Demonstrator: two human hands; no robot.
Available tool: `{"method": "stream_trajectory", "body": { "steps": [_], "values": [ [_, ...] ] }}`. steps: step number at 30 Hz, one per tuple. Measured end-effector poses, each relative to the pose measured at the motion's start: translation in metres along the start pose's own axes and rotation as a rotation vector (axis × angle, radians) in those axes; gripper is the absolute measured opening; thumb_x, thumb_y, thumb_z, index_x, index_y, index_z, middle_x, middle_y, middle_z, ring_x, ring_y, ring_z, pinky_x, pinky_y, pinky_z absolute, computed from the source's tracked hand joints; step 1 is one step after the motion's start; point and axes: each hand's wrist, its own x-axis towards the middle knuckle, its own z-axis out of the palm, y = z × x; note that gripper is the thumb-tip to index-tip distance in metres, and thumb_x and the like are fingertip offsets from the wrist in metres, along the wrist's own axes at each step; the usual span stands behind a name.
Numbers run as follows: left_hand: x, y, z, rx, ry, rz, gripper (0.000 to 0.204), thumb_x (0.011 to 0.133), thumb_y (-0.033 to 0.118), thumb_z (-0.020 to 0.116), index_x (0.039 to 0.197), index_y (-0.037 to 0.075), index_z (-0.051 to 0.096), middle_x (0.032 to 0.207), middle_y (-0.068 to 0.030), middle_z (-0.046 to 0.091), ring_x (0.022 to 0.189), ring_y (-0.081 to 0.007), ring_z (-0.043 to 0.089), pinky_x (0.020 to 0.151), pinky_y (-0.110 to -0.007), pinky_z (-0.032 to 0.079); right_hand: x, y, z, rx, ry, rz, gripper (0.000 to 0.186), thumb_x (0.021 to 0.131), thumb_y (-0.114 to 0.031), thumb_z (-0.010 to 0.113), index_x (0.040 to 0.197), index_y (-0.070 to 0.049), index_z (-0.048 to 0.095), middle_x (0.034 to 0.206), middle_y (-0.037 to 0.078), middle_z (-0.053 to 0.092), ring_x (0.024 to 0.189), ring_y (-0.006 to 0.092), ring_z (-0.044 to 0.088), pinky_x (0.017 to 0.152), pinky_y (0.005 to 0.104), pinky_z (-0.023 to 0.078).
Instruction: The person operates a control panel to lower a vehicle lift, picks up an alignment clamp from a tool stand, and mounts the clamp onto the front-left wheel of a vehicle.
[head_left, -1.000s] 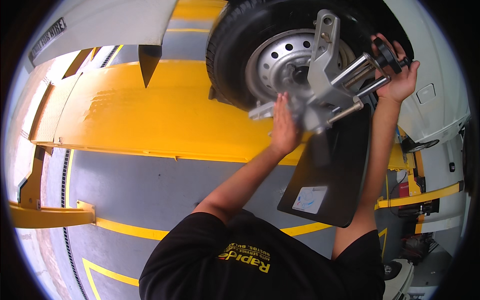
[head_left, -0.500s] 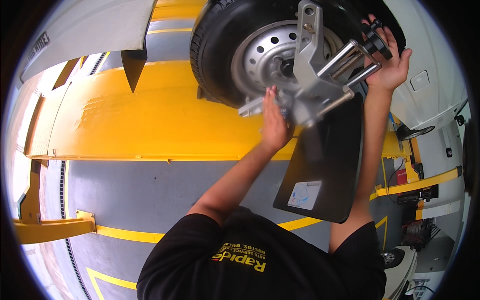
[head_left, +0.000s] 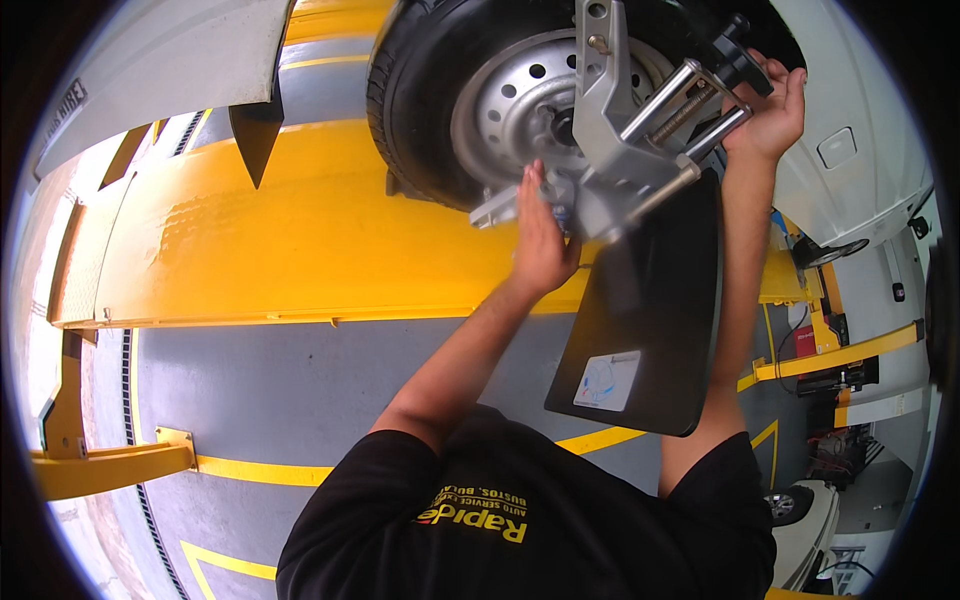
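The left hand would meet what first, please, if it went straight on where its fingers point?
The left hand would probably meet the silver wheel rim, though the depth is unclear.

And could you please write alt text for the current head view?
A person's left hand is at the lower part of a silver clamp, the right hand at its black knob, before a wheel on a yellow platform. A black panel shows below.
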Motion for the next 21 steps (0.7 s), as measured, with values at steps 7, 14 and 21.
{"method": "stream_trajectory", "body": {
  "steps": [7,14,21],
  "values": [
    [-0.001,0.001,0.001,-0.021,0.012,-0.018,0.109,0.069,-0.001,0.074,0.151,-0.010,0.002,0.157,-0.0310,0.017,0.146,-0.0516,0.016,0.121,-0.055,0.013,-0.001,0.000,-0.005,0.097,-0.216,0.048,0.052,0.101,-0.048,0.045,0.115,0.000,0.057,0.120,0.030,0.062,0.107,0.0371,0.063,0.095,0.0446,0.051],
    [-0.002,-0.002,0.005,-0.096,0.054,0.000,0.111,0.070,-0.003,0.073,0.152,-0.008,0.000,0.158,-0.0309,0.015,0.147,-0.0506,0.016,0.121,-0.055,0.012,0.010,-0.001,-0.023,0.381,-0.479,0.188,0.054,0.100,-0.051,0.045,0.111,0.001,0.057,0.119,0.033,0.059,0.114,0.0440,0.058,0.104,0.0537,0.045],
    [-0.001,-0.003,-0.005,-0.119,0.033,-0.059,0.111,0.070,-0.003,0.072,0.153,-0.008,-0.002,0.159,-0.0311,0.013,0.148,-0.0491,0.014,0.121,-0.054,0.012,-0.013,-0.008,0.009,0.185,-0.325,0.128,0.056,0.099,-0.054,0.043,0.102,-0.001,0.063,0.127,0.033,0.057,0.122,0.0450,0.055,0.105,0.0548,0.043]
  ]
}}
